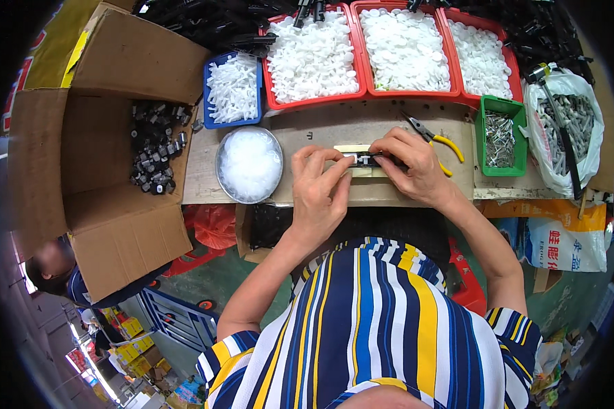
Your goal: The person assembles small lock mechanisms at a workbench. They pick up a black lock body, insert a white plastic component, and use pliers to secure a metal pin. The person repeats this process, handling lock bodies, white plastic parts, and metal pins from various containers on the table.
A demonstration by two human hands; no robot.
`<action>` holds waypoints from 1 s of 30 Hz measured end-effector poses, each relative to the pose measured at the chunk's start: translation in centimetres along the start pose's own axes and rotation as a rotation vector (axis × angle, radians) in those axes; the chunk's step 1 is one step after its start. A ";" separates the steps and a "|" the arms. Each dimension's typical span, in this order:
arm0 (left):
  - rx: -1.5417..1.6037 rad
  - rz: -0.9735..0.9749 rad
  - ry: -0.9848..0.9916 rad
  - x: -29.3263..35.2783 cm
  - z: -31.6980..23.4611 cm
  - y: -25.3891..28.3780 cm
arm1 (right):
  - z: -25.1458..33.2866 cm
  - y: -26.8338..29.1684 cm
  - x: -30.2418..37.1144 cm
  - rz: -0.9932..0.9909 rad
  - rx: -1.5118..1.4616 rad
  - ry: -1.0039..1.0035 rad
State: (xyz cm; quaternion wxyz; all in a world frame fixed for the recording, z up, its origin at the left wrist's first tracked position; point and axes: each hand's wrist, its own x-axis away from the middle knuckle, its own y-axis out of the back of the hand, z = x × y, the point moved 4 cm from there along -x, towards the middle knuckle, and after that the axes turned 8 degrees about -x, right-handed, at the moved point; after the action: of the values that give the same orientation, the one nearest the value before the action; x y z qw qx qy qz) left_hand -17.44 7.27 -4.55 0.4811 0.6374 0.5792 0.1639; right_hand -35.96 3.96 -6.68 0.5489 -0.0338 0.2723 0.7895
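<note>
Fingers of left hand (318,185) and right hand (411,163) pinch the small black-and-white plastic part (363,159) on the pale block (357,149); a slip could flick it off the table (300,129).

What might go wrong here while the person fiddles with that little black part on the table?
The small black part is pinched between the fingertips of the left hand and right hand; it may slip and drop off the near table edge. The yellow-handled pliers lie right beside the right hand, so a wrist movement could knock them. The metal bowl of white bits sits near the left hand and could be bumped.
</note>
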 end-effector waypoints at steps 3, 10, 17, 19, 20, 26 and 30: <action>0.007 -0.016 0.009 0.2 0.5 0.3 | 0.1 0.0 0.0 0.020 0.064 0.038; 0.043 -0.041 0.011 0.4 0.9 0.3 | 0.5 -0.3 -0.5 0.084 0.167 0.063; 0.060 -0.048 0.005 0.7 1.4 0.3 | 0.1 -0.3 -0.6 0.134 0.173 0.047; 0.066 -0.051 0.006 0.6 1.4 0.4 | 0.1 -0.3 -0.6 0.117 0.159 0.017; 0.069 -0.051 0.006 0.5 1.4 0.4 | 0.1 -0.3 -0.5 0.108 0.152 0.002; 0.048 -0.071 -0.003 -0.3 1.4 1.1 | 1.8 4.3 0.4 -0.070 0.188 -0.034; -0.015 -0.089 -0.020 -1.8 1.7 2.0 | 1.2 12.8 3.6 -0.346 0.559 -0.158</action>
State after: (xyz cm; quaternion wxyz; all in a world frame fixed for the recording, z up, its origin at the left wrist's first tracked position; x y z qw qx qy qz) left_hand -15.45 5.15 -3.13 0.4984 0.6092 0.6006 0.1401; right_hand -48.43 4.33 -1.92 0.6823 0.1338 0.4252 0.5795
